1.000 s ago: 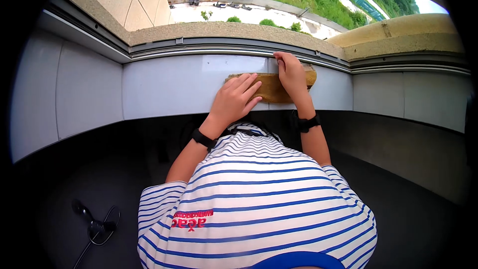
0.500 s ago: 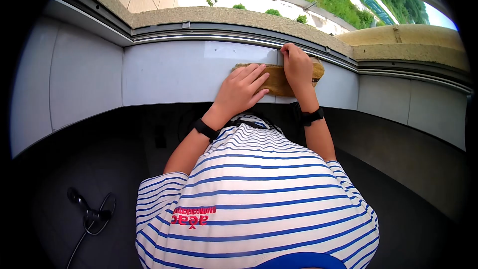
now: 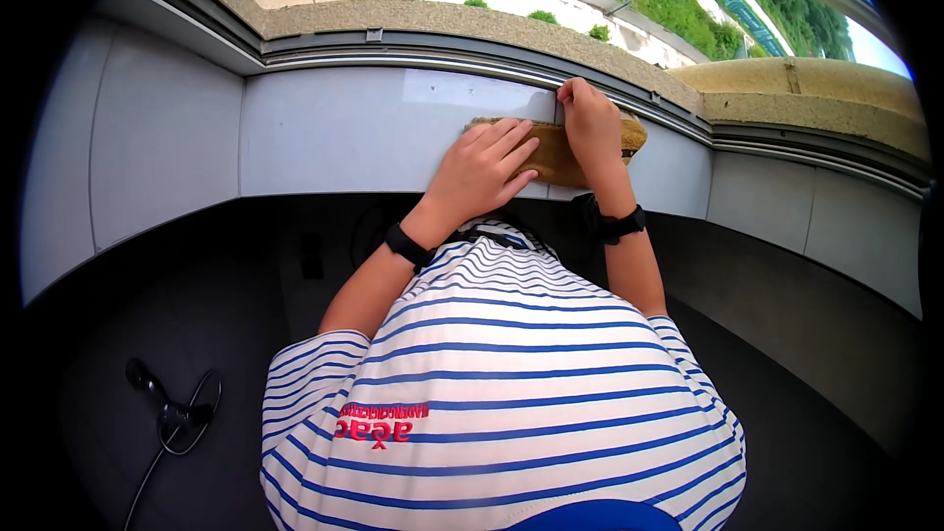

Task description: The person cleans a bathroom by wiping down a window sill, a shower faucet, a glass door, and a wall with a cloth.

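Observation:
A long, flat brown suede-like item [image 3: 555,154] lies lengthwise on the grey window sill. Its right end is rounded, with a small dark band bearing light dots near it; its exact kind cannot be told. My left hand [image 3: 485,164] rests flat over its left end, fingers stretched out and slightly apart. Above its right half, my right hand [image 3: 593,128] is closed, thumb and fingertips pinched together close to the window track. Whatever may be between those fingertips is too small to make out.
The sill [image 3: 334,133] runs across in front of me, bordered by the metal window track [image 3: 433,46]. The window stands open, with ground and grass far below. A black device with a cable [image 3: 175,415] is at the lower left.
The view has shifted slightly. My left hand still lies on the brown item, and my right hand keeps its pinch at nearly the same spot.

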